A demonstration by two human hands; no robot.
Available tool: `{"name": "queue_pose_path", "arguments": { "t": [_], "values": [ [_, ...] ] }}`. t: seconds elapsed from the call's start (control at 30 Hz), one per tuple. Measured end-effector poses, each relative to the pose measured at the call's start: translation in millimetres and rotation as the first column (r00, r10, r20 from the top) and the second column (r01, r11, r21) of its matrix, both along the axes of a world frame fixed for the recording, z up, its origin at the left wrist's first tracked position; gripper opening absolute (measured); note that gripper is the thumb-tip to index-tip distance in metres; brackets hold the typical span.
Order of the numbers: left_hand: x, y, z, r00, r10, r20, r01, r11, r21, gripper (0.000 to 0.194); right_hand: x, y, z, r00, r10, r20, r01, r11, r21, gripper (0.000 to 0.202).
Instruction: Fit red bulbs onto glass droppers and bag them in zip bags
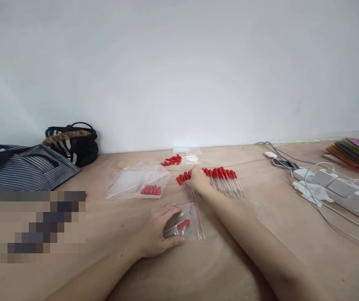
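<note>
My left hand (160, 232) lies with fingers spread on a clear zip bag (194, 232) with a red seal line. Inside that bag is a red rubber bulb (184, 224). My right hand (198, 180) reaches into a row of droppers (225, 179), clear thin tubes with red bulbs pointing away from me. Its fingers are curled together at the bulbs on the row's left part, closed on a dropper; the fingertips are partly hidden.
Left of the row lie clear zip bags (126, 182), one with several red bulbs (151, 190). Behind are loose red bulbs (173, 160) and another clear bag (192, 155). A striped bag (25, 169) and black bag (82, 146) stand left; a power strip (345, 192) with cables lies right.
</note>
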State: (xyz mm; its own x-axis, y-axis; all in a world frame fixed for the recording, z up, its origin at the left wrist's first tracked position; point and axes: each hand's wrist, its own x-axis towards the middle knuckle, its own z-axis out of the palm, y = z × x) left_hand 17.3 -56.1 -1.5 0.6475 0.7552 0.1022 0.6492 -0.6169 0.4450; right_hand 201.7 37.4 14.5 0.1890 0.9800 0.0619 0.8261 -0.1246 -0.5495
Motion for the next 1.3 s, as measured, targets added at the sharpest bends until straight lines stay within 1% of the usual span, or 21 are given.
{"name": "queue_pose_path", "arguments": {
  "t": [0.17,0.3,0.4,0.5,0.53,0.6,0.67,0.77,0.87,0.93,1.03,1.1,1.13,1.17,1.2,1.3],
  "values": [
    [0.7,0.6,1.2,1.0,-0.002,-0.011,0.002,1.0,-0.009,0.062,-5.0,6.1,3.6,0.999,-0.03,-0.036,0.028,0.998,-0.053,0.03],
    [0.9,0.0,2.3,1.0,0.011,-0.027,-0.012,0.999,-0.039,0.064,-2.0,8.9,9.0,0.991,0.001,-0.132,-0.006,0.999,-0.039,0.033],
    [1.2,-0.8,3.7,1.0,0.006,-0.018,-0.006,0.999,-0.043,0.063,12.3,2.2,13.8,0.969,0.074,-0.235,-0.074,0.997,0.006,0.044],
    [1.9,-1.4,5.2,1.0,-0.006,-0.021,0.005,0.999,-0.052,0.062,34.5,-17.8,13.2,0.927,0.16,-0.338,-0.15,0.987,0.056,0.055],
    [2.1,-1.4,5.5,1.0,-0.008,-0.022,0.006,0.999,-0.054,0.061,42.1,-26.8,11.0,0.904,0.182,-0.386,-0.167,0.983,0.073,0.058],
    [2.5,-1.5,5.6,1.0,0.001,-0.012,-0.002,0.999,-0.047,0.062,55.9,-45.4,3.5,0.765,0.26,-0.589,-0.221,0.965,0.139,0.062],
    [2.7,-1.6,5.8,1.0,0.013,0.002,-0.012,0.999,-0.042,0.062,66.2,-61.8,-6.6,0.673,0.304,-0.674,-0.215,0.953,0.214,0.06],
    [3.4,-1.7,7.3,1.0,0.024,-0.016,-0.025,0.998,-0.053,0.063,73.2,-77.3,-21.4,0.625,0.316,-0.714,-0.172,0.948,0.269,0.058],
    [4.2,-1.4,9.1,0.999,0.015,-0.048,-0.017,0.998,-0.052,0.063,70.6,-82.9,-31.1,0.587,0.29,-0.756,-0.112,0.954,0.28,0.059],
    [4.4,-0.9,9.1,0.999,0.005,-0.054,-0.008,0.999,-0.051,0.064,65.9,-84.3,-34.8,0.542,0.291,-0.788,-0.114,0.955,0.274,0.059],
    [3.7,-0.3,6.8,0.999,0.018,-0.047,-0.02,0.998,-0.053,0.066,59.1,-87.2,-37.7,0.435,0.276,-0.857,-0.17,0.96,0.223,0.056],
    [3.4,0.1,4.9,0.999,0.025,-0.047,-0.028,0.998,-0.052,0.067,56.2,-90.6,-38.7,0.355,0.252,-0.9,-0.228,0.957,0.178,0.055],
    [3.4,0.2,4.3,0.999,0.023,-0.046,-0.025,0.999,-0.048,0.068,55.3,-92.5,-39.0,0.33,0.243,-0.912,-0.259,0.952,0.161,0.054],
    [3.4,0.2,3.9,0.999,0.016,-0.044,-0.018,0.999,-0.045,0.068,54.9,-94.5,-39.1,0.324,0.244,-0.914,-0.289,0.946,0.15,0.054],
    [3.6,0.3,3.7,0.999,0.009,-0.04,-0.011,0.999,-0.04,0.067,54.8,-96.3,-39.2,0.338,0.254,-0.906,-0.317,0.937,0.145,0.053],
    [3.9,0.3,3.9,1.0,0.005,-0.029,-0.006,1.0,-0.028,0.068,56.8,-99.4,-38.9,0.439,0.322,-0.838,-0.366,0.917,0.161,0.048]
  ]
}}
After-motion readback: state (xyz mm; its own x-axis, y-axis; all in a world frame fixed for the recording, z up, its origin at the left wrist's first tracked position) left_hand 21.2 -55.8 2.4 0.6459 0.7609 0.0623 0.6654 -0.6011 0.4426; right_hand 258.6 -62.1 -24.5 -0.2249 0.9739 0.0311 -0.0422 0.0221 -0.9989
